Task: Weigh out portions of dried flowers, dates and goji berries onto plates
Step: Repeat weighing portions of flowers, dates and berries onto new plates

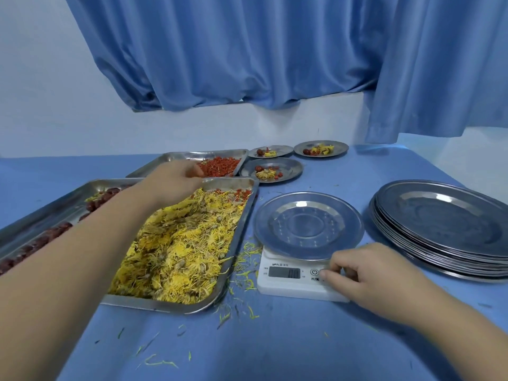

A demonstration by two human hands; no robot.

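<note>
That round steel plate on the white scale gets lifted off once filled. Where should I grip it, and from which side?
Pinch the round steel plate by its flat near-right rim, coming from the right. The rim overhangs the white scale, so fingers should slip underneath; the right hand is close, and the steel tray of yellow flowers crowds the left.

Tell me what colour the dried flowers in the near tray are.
The dried flowers are bright yellow, seen clearly in the head view.
</note>
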